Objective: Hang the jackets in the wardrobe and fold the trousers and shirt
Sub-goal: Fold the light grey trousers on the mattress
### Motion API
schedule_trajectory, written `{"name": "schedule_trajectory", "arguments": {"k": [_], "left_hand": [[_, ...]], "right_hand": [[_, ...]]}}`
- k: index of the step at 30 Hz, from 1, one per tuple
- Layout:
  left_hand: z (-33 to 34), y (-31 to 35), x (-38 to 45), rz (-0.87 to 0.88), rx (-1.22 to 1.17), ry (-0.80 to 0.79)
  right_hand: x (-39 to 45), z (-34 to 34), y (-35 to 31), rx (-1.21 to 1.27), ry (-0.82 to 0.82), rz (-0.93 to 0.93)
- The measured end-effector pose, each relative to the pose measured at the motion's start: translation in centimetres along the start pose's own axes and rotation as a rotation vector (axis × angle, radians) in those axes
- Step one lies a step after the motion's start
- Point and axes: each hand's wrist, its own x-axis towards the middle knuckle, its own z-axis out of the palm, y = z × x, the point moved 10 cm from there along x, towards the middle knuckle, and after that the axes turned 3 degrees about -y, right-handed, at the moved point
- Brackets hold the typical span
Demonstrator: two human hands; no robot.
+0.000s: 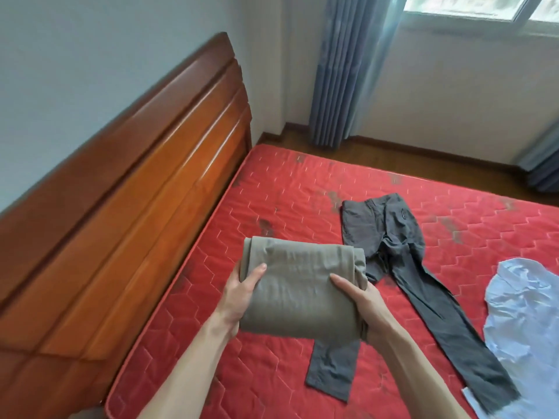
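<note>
Bedroom scene, red quilted mattress [272, 189] fills the lower half, bare of bedding, worn dark patches here and there on the stitching. Wooden headboard [127, 182] runs along the left, against a pale wall. Blue-grey curtain [348, 71] hangs in the far corner beside a window [484, 7] at top right; a second curtain edge shows at the far right. Strip of wooden floor between mattress and wall. Both bare forearms reach in from the bottom. Folded khaki trousers [299, 285] sit between the hands, held up over the mattress near the headboard side — a thick rectangular bundle, several layers. Left hand [242, 294] grips the bundle's left edge, thumb on top, fingers curled underneath and out of sight. Right hand [360, 300] grips the right edge the same way, thumb lying across the top fabric, fingers hidden under it. Dark grey trousers [402, 267] lie flat on the mattress just right of the bundle, unfolded, waistband toward the far side, legs spread toward the near edge — one leg passes under the held bundle and comes out below it. Light blue shirt [526, 322] lies crumpled at the right edge of the mattress, unfolded, partly cut off by the frame, touching the lower end of the grey trouser leg.
</note>
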Motion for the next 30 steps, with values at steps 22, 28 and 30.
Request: {"name": "schedule_trajectory", "arguments": {"k": [22,28,30], "left_hand": [[-17.9,-2.1,-30.2,0.206,-0.251,0.633],[-23.3,-6.4,-42.8,0.219,-0.361,0.869],[-24.6,-8.0,-47.2,0.214,-0.391,0.922]], "right_hand": [[-12.1,27.4,-0.1,-0.403,-0.674,-0.047],[-20.3,36.1,5.7,-0.483,-0.855,-0.005],[-23.3,38.4,8.2,-0.515,-0.906,0.014]]}}
